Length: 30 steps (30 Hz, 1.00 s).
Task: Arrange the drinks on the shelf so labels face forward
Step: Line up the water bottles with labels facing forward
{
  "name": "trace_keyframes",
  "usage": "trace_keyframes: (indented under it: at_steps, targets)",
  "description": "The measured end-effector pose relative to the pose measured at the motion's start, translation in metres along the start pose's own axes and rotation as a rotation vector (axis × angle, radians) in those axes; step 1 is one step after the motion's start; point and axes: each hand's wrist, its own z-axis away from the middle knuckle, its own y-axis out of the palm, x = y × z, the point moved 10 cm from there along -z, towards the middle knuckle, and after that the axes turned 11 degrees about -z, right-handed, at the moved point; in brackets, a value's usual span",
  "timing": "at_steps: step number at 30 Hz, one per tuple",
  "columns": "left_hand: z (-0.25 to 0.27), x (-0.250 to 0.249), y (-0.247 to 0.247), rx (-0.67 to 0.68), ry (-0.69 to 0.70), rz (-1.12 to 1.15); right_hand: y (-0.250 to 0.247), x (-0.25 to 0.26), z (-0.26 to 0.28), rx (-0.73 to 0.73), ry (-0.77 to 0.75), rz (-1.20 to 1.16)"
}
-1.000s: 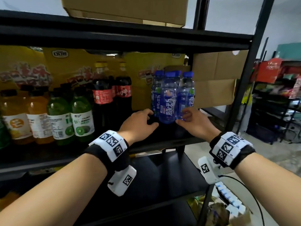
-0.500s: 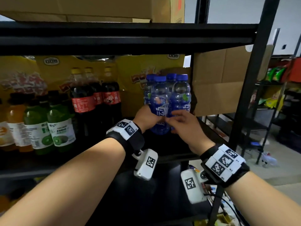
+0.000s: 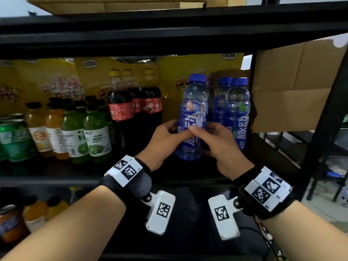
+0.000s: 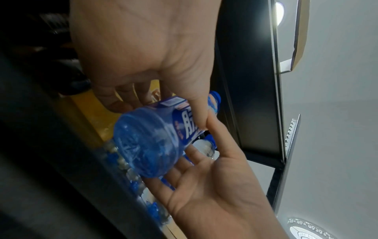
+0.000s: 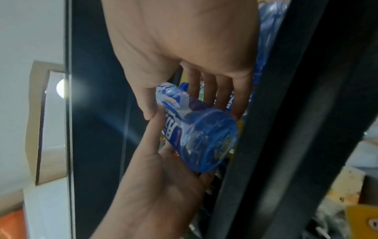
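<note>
Both hands hold one blue bottle [image 3: 194, 117] lifted just off the black shelf [image 3: 56, 179], tilted slightly: left hand [image 3: 165, 140] wraps its left side, right hand [image 3: 218, 142] its right, thumbs meeting across the label. At 3 o'clock, just beside it, stand two more blue bottles [image 3: 235, 113]; at 9 o'clock, cola bottles [image 3: 135, 106]. Yellow bags [image 3: 188, 68] back them. Beyond the blue pair rises the shelf post [image 3: 327, 110]. The upper shelf [image 3: 169, 34] sits close above the cap.

The blue sports-drink bottle [image 3: 194, 117] has a blue cap and a blue label with white lettering. Cola bottles [image 3: 120, 102] are near-black with yellow caps and red labels. Kiwi drinks [image 3: 96, 132] are green with white labels, and the snack bags [image 3: 62, 81] behind are yellow.
</note>
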Motion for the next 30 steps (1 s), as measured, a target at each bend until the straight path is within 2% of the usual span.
trace_keyframes:
  at_steps: [5, 9, 13, 17, 19, 23, 30]
  targets:
    - [0.014, 0.014, -0.01, 0.125, -0.039, 0.089, 0.021, -0.006, -0.001, 0.038, 0.038, -0.06]
    - [0.018, 0.023, -0.012, 0.189, -0.097, 0.198, 0.034, -0.011, 0.001, 0.076, -0.017, -0.044]
    - [0.018, 0.03, -0.018, 0.178, -0.123, 0.164, 0.034, -0.012, -0.002, 0.052, -0.075, 0.062]
    - [0.017, 0.031, -0.022, 0.168, -0.066, 0.195, 0.04, -0.023, -0.002, 0.108, -0.025, 0.064]
    - [0.016, 0.031, -0.022, 0.161, -0.045, 0.212, 0.036, -0.023, -0.002, 0.098, -0.056, 0.077]
    - [0.018, 0.033, -0.017, 0.172, -0.058, 0.194, 0.023, -0.023, -0.003, -0.008, -0.049, -0.023]
    - [0.015, 0.037, -0.015, 0.211, -0.141, 0.206, 0.024, -0.018, 0.0, 0.005, -0.053, -0.098]
